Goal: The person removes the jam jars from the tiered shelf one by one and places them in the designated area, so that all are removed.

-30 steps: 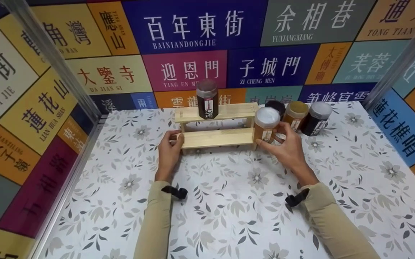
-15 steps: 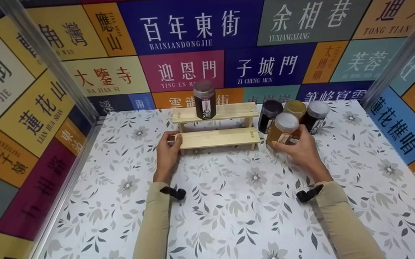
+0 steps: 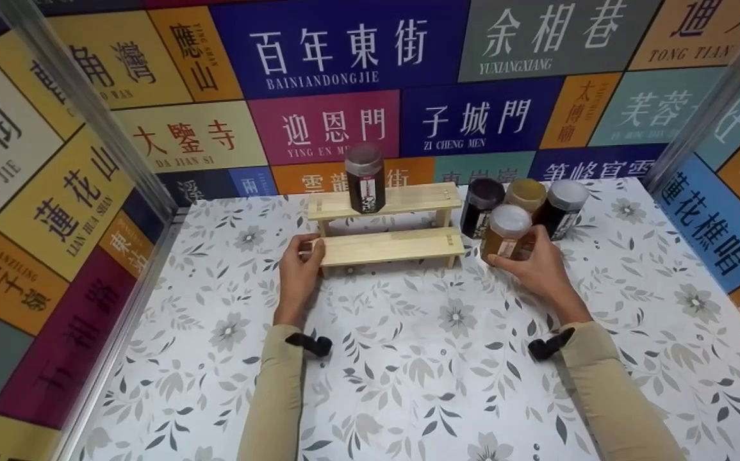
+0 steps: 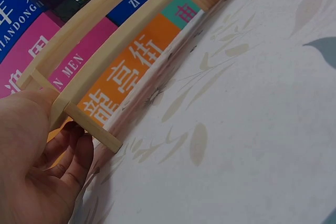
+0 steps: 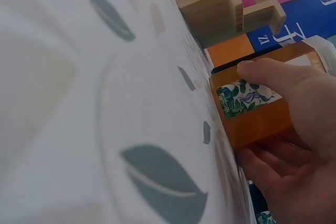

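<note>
A two-tier wooden rack (image 3: 389, 248) stands mid-table. My left hand (image 3: 301, 272) grips the left end of its lower shelf, thumb on top and fingers underneath, as the left wrist view shows. An amber jar (image 3: 501, 243) with a whitish lid is in my right hand (image 3: 539, 266). The thumb lies on the front of this jar and the fingers reach behind it. In the right wrist view the amber jar (image 5: 252, 100) stands with its base at the tablecloth. A dark jar (image 3: 365, 186) sits upright on the upper shelf.
Behind the held jar stand a dark-lidded jar (image 3: 480, 208), a yellow-lidded jar (image 3: 526, 191) and a dark jar with a pale lid (image 3: 565, 205). They crowd close together right of the rack. A flower-printed tablecloth (image 3: 408, 384) covers the table, with a sign-covered wall (image 3: 337, 51) behind.
My right hand has moved the amber jar from the rack's right end rightward to the table by the other jars, then slightly lower. The left hand keeps its hold on the rack.
</note>
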Demonstrator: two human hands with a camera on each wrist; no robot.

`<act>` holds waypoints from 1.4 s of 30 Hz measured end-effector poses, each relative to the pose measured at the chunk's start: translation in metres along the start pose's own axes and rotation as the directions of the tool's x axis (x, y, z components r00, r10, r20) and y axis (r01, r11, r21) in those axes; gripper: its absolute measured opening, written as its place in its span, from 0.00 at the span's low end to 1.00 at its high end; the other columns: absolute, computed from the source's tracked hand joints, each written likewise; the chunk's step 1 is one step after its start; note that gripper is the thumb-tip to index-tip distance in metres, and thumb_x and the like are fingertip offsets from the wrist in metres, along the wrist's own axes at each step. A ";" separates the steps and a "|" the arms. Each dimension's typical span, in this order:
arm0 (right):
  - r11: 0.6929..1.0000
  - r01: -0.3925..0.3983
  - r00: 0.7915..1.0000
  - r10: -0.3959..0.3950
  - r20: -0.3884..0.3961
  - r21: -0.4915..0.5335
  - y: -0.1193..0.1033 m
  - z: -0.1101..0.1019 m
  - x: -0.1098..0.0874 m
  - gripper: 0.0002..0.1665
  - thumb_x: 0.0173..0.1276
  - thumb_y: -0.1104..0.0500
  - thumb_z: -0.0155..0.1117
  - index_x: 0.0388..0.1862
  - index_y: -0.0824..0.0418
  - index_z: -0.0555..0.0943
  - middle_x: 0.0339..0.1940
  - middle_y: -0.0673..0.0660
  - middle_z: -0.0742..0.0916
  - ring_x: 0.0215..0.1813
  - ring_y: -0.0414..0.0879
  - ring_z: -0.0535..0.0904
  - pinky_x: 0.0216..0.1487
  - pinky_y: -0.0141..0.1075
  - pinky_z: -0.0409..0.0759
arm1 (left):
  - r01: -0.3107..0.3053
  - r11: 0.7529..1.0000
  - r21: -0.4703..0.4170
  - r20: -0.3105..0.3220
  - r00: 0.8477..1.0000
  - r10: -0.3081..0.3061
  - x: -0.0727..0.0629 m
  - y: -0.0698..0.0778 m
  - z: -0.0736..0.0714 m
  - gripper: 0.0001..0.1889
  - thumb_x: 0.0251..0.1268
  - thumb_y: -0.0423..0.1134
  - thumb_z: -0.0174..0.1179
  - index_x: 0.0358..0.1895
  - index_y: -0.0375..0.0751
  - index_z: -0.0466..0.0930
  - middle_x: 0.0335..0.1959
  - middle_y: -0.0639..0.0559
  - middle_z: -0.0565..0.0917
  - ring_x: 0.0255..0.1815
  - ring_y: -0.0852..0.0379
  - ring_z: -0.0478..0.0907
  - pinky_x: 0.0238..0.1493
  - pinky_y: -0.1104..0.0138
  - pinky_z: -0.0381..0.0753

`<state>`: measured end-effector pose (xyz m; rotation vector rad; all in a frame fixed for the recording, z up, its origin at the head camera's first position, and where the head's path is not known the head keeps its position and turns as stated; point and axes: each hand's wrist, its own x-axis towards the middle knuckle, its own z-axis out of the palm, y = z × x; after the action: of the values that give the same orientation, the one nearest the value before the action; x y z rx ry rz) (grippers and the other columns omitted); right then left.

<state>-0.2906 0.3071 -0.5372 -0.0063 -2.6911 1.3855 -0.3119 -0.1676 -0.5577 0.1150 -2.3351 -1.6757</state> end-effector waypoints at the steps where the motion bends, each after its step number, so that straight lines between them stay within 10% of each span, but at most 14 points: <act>1: 1.000 0.000 1.000 0.000 0.001 -0.006 0.000 -0.001 0.000 0.55 0.63 0.39 0.85 0.74 0.63 0.64 0.68 0.68 0.81 0.69 0.64 0.79 0.70 0.58 0.77 | 0.000 1.000 0.002 0.001 1.000 0.000 0.000 0.000 0.000 0.17 0.82 0.51 0.64 0.63 0.47 0.83 0.53 0.45 0.86 0.47 0.51 0.86 0.44 0.64 0.85; 24: 0.997 -0.012 1.000 0.010 0.027 0.075 -0.007 -0.008 -0.001 0.55 0.66 0.38 0.82 0.78 0.64 0.64 0.73 0.69 0.79 0.75 0.65 0.76 0.76 0.60 0.75 | -0.002 1.000 -0.030 -0.001 1.000 0.002 -0.002 0.001 0.000 0.16 0.82 0.49 0.64 0.62 0.46 0.84 0.52 0.45 0.87 0.47 0.50 0.86 0.45 0.63 0.86; 35: 0.975 0.097 0.982 -0.061 -0.178 0.198 -0.058 -0.029 -0.008 0.46 0.72 0.47 0.78 0.79 0.63 0.68 0.75 0.65 0.78 0.78 0.58 0.74 0.80 0.54 0.73 | -0.006 1.000 -0.009 -0.011 1.000 0.006 -0.001 0.000 0.002 0.16 0.82 0.51 0.63 0.62 0.47 0.84 0.51 0.46 0.87 0.45 0.52 0.86 0.44 0.61 0.86; 42: 0.946 0.263 0.930 -0.196 -0.312 0.189 -0.105 -0.011 -0.019 0.34 0.73 0.58 0.77 0.72 0.67 0.76 0.70 0.67 0.81 0.75 0.62 0.76 0.79 0.58 0.71 | 0.001 1.000 -0.014 -0.003 1.000 -0.001 -0.002 0.002 0.001 0.17 0.82 0.50 0.62 0.62 0.47 0.83 0.52 0.45 0.87 0.44 0.51 0.86 0.38 0.65 0.85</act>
<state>-0.2651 0.2537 -0.4481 0.1150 -2.2049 1.4797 -0.3104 -0.1655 -0.5566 0.1156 -2.3210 -1.6911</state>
